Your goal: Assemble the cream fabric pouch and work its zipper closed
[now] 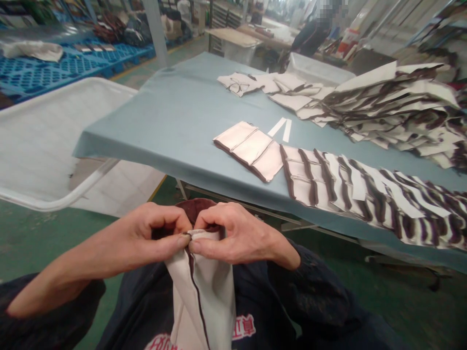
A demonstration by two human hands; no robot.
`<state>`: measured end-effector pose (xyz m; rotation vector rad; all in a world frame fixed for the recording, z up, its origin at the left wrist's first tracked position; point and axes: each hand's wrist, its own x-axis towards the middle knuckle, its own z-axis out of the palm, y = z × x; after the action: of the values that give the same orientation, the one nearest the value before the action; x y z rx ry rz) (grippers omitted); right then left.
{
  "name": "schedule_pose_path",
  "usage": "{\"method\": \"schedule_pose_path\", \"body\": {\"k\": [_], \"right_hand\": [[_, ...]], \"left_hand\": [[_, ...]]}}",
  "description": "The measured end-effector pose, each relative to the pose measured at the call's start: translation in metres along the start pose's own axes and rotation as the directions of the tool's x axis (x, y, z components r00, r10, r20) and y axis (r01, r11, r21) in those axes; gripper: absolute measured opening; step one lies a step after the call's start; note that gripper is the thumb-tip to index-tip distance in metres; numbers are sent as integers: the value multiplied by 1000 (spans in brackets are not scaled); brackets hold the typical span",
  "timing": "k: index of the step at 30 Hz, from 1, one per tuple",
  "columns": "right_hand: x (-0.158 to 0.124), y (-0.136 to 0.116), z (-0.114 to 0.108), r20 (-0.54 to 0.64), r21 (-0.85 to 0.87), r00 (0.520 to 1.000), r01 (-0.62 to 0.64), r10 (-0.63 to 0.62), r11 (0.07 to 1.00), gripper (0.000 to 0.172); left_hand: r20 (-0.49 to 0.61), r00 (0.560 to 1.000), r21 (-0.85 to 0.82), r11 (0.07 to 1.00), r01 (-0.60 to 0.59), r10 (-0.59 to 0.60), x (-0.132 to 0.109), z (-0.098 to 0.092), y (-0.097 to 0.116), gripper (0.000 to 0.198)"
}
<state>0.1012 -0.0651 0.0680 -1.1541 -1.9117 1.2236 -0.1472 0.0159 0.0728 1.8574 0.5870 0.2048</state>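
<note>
Both hands pinch the top edge of a cream fabric piece [219, 291] with a dark brown seam, held over the lap. My left hand [156, 236] grips it left of the seam, thumb against forefinger. Close beside it, my right hand [233, 233] pinches the same edge, the thumbs almost touching. Dark brown material shows behind the fingers. On the blue-grey table [164, 116] lies a flat cream panel [250, 148] with brown edges, beside two white strips [280, 129]. A long overlapping row of similar pieces [321, 180] runs to the right.
A large heap of cream and brown pieces [394, 107] covers the table's back right. Glasses [239, 86] rest on fabric there. A white bin [65, 194] stands at left, with blue pallets [83, 63] beyond. A person in dark clothing [314, 29] is in the background.
</note>
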Motion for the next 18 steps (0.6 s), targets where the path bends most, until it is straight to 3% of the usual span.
{"method": "schedule_pose_path", "body": {"k": [9,14,18], "right_hand": [[3,-12,-1,-26,-131,996,-86,83,988,34],[5,-8,-8,-25,-65,995,-100,98,993,26],[4,-7,-9,-19,-51,995,-102,101,993,27]], "left_hand": [[52,993,185,976,-113,106,8,-15,18,33],[129,992,108,994,3,-17,18,-27,22,38],[184,982,157,988,3,-32,21,-31,25,39]]}}
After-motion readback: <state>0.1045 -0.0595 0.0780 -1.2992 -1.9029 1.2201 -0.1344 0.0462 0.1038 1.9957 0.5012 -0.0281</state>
